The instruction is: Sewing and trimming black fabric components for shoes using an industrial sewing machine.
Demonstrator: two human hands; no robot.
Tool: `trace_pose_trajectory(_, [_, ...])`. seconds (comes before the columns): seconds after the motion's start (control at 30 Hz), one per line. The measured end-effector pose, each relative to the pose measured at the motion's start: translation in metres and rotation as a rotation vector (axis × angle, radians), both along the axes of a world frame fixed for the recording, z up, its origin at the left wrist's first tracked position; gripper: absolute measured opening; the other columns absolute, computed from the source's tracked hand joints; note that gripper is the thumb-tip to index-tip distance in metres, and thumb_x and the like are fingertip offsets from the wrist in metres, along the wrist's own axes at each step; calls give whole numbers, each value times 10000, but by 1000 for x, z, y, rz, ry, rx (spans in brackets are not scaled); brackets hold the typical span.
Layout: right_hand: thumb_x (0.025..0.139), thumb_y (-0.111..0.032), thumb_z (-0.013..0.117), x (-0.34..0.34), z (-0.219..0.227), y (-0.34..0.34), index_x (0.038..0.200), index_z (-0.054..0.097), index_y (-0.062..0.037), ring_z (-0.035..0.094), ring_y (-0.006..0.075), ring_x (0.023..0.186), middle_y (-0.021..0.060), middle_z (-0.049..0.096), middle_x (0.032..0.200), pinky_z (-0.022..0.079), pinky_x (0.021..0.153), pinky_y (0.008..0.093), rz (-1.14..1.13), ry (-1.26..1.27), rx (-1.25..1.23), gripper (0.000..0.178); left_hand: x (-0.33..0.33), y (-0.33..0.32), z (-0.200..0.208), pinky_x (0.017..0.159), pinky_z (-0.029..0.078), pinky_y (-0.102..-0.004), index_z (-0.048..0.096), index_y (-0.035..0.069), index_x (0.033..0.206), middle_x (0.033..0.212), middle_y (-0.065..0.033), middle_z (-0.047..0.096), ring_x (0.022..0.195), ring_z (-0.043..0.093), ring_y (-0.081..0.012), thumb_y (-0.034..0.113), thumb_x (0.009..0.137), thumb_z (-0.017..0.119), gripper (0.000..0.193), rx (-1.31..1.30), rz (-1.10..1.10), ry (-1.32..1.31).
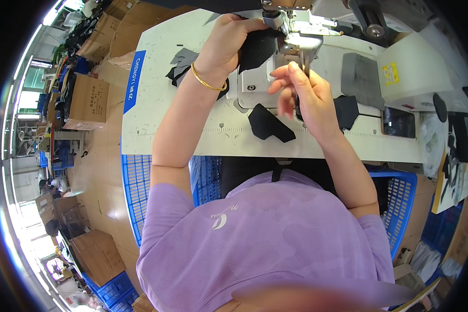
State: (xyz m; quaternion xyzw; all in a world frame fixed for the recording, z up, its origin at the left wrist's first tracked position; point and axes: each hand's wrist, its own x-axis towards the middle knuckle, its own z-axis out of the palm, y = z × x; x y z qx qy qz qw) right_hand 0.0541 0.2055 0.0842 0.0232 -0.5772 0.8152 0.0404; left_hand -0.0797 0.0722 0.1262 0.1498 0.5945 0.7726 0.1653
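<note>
At the sewing machine's needle area point(291, 39), my left hand point(226, 47) pinches a black fabric piece point(258, 49) close to the presser foot. A yellow bangle point(208, 78) is on that wrist. My right hand point(312, 99) is raised just in front of the machine head, its fingers curled and partly blurred. Something slim and dark point(297, 108) shows between those fingers and the palm; its kind is unclear. On the table's near side lies a loose black fabric piece point(270, 125). More dark cut pieces point(347, 112) rest beside my right wrist.
Grey and black cut pieces point(182, 62) lie left of my left forearm on the white sewing table point(166, 119). To the right are a grey panel point(361, 78) and a phone point(399, 122). Blue plastic baskets point(135, 182) stand under the table's front edge. Cartons point(88, 101) stand farther left.
</note>
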Motion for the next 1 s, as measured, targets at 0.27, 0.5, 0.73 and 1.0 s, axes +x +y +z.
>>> trace_pose_trajectory(0.27, [916, -276, 589, 16, -16, 11, 971, 644, -29, 579, 154, 577, 54, 595, 720, 454, 504, 292, -340, 254, 925, 259, 43, -42, -52, 553, 425, -220, 679, -92, 775, 713, -22, 650, 627, 528, -62, 170, 826, 744, 274, -145, 467, 362])
trace_pose_trajectory(0.5, [832, -271, 700, 3, -25, -16, 877, 602, -61, 606, 201, 582, 37, 530, 745, 486, 503, 313, -527, 444, 1389, 237, 88, -40, -67, 690, 469, -239, 682, -54, 934, 858, -36, 685, 762, 573, -79, 114, 868, 705, 182, -276, 548, 465])
trace_pose_trajectory(0.73, [851, -271, 678, -8, -26, -27, 753, 534, -75, 608, 213, 588, 40, 528, 719, 485, 493, 329, -472, 567, 1357, 263, 92, -49, -75, 688, 477, -246, 687, -41, 939, 858, -35, 691, 760, 580, -87, 113, 865, 711, 173, -247, 511, 402])
trace_pose_trajectory(1.0, [855, -283, 677, -3, -39, -16, 821, 603, -68, 620, 239, 605, 45, 557, 717, 493, 501, 331, -465, 474, 1365, 230, 28, -100, -89, 721, 492, -286, 696, -52, 928, 854, -123, 689, 767, 622, -179, 294, 776, 770, 385, -622, 543, 255])
